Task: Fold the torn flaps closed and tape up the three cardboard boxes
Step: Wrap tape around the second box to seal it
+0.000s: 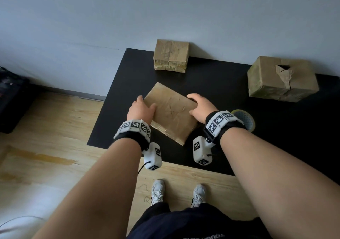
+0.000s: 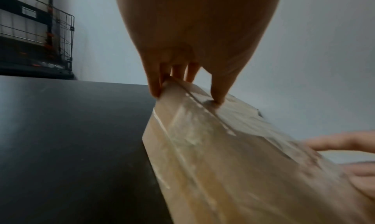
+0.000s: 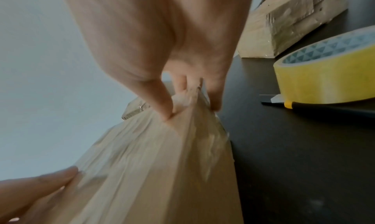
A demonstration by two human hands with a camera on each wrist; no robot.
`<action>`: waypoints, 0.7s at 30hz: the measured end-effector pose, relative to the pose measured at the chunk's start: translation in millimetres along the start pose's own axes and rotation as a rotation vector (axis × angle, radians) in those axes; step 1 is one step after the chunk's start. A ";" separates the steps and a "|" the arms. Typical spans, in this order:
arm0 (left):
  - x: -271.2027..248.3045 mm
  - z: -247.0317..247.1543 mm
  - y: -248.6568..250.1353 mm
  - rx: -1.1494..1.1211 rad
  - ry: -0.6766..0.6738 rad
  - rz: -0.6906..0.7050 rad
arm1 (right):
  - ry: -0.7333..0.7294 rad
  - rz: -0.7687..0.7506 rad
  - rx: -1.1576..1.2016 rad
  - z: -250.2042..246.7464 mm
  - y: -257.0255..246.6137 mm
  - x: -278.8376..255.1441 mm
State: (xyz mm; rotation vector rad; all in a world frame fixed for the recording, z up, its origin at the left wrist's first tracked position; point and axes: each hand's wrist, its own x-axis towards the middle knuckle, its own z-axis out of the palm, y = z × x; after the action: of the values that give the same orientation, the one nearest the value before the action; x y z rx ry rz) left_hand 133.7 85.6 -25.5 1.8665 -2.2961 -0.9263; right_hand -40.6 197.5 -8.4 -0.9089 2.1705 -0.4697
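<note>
A flat brown cardboard box (image 1: 171, 110) sits turned at an angle on the black table (image 1: 239, 134). My left hand (image 1: 140, 108) grips its left edge, thumb on top and fingers down the side (image 2: 156, 83). My right hand (image 1: 201, 108) grips its right edge (image 3: 182, 99) the same way. The box (image 2: 213, 155) is blurred in both wrist views. A taped box (image 1: 171, 56) stands at the back by the wall. A third box (image 1: 281, 78) at the right has a torn hole in its top. A yellow tape roll (image 1: 246, 119) lies just right of my right wrist.
A black-handled cutter (image 3: 324, 108) lies on the table beside the tape roll (image 3: 324, 76). Wood floor lies left of and in front of the table. A dark case (image 1: 11, 99) stands on the floor at the far left, and a wire rack (image 2: 36, 39) stands behind the table.
</note>
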 end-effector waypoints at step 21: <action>6.8 22.2 7.5 -0.230 -0.188 -0.071 | 0.236 0.454 0.368 36.6 -2.1 2.8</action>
State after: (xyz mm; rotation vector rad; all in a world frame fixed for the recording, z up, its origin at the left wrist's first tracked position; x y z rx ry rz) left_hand 116.6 89.5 -42.5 1.8449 -2.1178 -1.3659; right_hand -13.9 192.2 -33.1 -0.1568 2.3019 -0.7411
